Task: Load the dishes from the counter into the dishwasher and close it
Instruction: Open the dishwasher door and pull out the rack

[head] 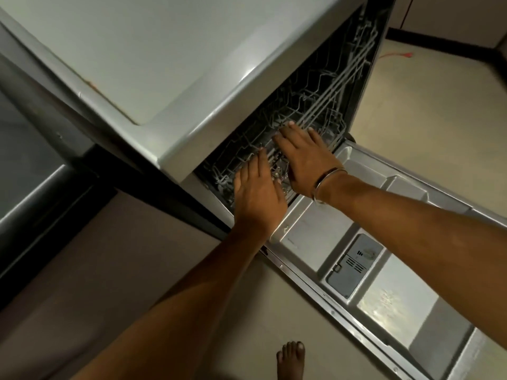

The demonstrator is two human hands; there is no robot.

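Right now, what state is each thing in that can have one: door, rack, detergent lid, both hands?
Door: fully open, lying flat.
Rack: inside the dishwasher, no dishes visible in it.
Detergent lid: shut.
Left hand: fingers straight, resting on the rack's front.
Right hand: fingers straight, resting on the rack; bangle on the wrist.

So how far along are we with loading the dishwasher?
Done: the dishwasher door is folded down open. In hand: the left hand and right hand rest flat on the wire rack, which shows no dishes. Left: loading everything, then closing the door.
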